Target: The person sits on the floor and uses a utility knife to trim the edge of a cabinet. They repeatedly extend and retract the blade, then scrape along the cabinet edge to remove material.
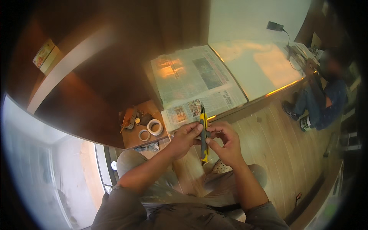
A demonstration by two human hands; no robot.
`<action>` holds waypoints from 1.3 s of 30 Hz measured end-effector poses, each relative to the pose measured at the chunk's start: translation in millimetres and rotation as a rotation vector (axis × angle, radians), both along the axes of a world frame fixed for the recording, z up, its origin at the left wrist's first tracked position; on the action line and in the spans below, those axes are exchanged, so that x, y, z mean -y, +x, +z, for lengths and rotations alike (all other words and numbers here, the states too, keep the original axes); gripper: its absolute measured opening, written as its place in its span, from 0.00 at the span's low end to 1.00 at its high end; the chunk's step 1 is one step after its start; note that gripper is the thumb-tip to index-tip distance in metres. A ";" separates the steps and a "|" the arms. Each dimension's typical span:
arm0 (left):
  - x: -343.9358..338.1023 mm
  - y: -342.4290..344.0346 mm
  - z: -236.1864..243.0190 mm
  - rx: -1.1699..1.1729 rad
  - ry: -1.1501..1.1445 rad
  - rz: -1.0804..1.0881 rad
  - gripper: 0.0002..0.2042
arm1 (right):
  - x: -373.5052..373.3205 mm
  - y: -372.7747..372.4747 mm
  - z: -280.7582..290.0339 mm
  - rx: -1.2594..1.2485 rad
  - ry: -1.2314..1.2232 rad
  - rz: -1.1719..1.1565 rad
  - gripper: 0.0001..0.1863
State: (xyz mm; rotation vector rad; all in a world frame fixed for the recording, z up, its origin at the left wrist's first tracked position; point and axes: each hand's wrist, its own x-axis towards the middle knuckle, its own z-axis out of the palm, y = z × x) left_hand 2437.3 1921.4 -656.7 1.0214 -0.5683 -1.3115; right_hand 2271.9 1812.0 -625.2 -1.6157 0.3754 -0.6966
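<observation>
The left hand (186, 138) and right hand (225, 143) pinch a slim, yellow-and-black cutter (203, 132); beyond the cutter lies flat, thin newspaper (184, 86), left of it ring-shaped tape rolls (158, 133).

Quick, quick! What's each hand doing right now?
Left hand: closed, holding the yellow-and-black cutter.
Right hand: fingers bent at the cutter's right side; whether it grips cannot be told.

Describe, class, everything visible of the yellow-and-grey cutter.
The cutter is long and slim, its yellow and dark grey body looking like plastic. It points away from the person, a narrow dark end foremost; whether that is bare blade, I cannot tell. The left hand pinches its middle; the right hand's fingertips meet its right side.
</observation>
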 end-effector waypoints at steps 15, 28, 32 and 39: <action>-5.6 -7.1 4.5 0.006 0.010 -0.074 0.19 | 3.3 -2.2 -3.7 0.006 -0.030 -0.064 0.17; -8.0 -9.8 -3.3 0.075 -0.040 -0.130 0.18 | 5.9 -3.5 -4.8 -0.006 0.021 -0.082 0.15; -9.5 -7.3 -7.3 0.015 -0.045 -0.168 0.19 | 5.8 -2.0 -8.3 0.005 -0.076 -0.123 0.14; -9.2 -9.4 -12.1 -0.046 -0.123 -0.227 0.17 | 3.6 -3.9 -2.1 -0.033 -0.280 -0.206 0.13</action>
